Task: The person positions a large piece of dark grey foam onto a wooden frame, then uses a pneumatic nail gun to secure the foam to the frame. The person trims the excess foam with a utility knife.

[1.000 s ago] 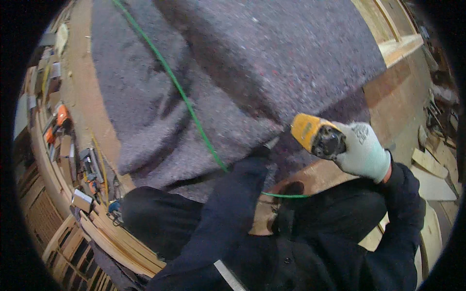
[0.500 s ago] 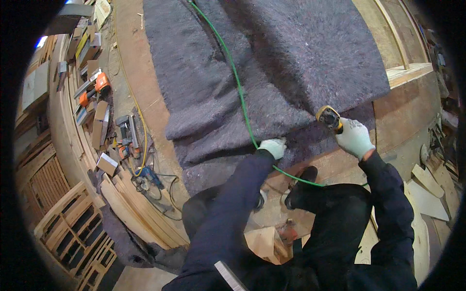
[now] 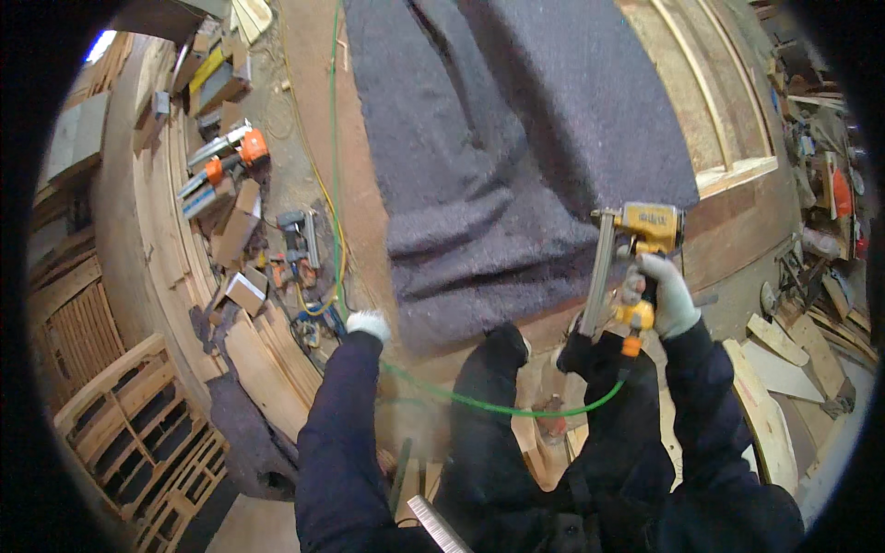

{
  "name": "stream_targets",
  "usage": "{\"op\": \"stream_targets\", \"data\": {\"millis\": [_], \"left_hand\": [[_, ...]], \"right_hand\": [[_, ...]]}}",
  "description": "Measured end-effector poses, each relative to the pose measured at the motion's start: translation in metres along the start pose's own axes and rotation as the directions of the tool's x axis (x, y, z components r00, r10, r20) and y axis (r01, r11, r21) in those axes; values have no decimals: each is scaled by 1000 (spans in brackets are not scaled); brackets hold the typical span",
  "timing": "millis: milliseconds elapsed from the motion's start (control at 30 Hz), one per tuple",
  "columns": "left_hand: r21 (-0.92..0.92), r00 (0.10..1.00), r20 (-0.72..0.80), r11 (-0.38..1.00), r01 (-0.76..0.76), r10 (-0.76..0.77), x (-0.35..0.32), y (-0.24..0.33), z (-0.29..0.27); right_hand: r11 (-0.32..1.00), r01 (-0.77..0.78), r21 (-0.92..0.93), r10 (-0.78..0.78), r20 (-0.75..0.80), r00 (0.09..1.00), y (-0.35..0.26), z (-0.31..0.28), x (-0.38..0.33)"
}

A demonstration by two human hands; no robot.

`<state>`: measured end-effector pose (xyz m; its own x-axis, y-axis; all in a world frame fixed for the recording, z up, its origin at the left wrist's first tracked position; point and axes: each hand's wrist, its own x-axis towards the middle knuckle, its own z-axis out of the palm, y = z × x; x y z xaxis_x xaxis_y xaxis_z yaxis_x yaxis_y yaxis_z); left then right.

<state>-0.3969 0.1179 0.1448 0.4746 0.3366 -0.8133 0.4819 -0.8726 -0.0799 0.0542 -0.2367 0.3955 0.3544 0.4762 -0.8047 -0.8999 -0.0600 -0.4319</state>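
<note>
Fuzzy matt grey felt blanket (image 3: pixel 516 138); glossy yellow nail gun (image 3: pixel 636 249) with a metal magazine; rough bare wood planks (image 3: pixel 267 359); smooth green hose (image 3: pixel 498 404).

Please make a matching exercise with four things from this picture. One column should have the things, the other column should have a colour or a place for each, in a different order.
Things:
1. nail gun
2. air hose
3. felt blanket
4. left hand

Colour or place:
A. green, running across the person's lap
B. grey, spread over the wooden panel
C. yellow, held in the right hand
D. white glove, at the lower left corner of the blanket

Pairs: 1-C, 2-A, 3-B, 4-D
</note>
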Motion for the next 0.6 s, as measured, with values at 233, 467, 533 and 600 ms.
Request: {"op": "stream_targets", "data": {"millis": [233, 467, 533, 600], "left_hand": [[31, 994, -53, 995, 97, -96, -102, -95, -24], [-95, 970, 179, 979, 182, -163, -160, -86, -47], [-99, 956, 224, 972, 214, -187, -178, -88, -53], [-142, 940, 293, 965, 221, -173, -192, -101, -70]], "right_hand": [[1000, 6, 15, -6, -26, 1000, -4, 122, -67], [987, -87, 137, 87, 7, 996, -32, 158, -67], [968, -150, 203, 147, 30, 989, -48, 165, -54], [958, -179, 224, 181, 13, 983, -67, 177, -32]]}}
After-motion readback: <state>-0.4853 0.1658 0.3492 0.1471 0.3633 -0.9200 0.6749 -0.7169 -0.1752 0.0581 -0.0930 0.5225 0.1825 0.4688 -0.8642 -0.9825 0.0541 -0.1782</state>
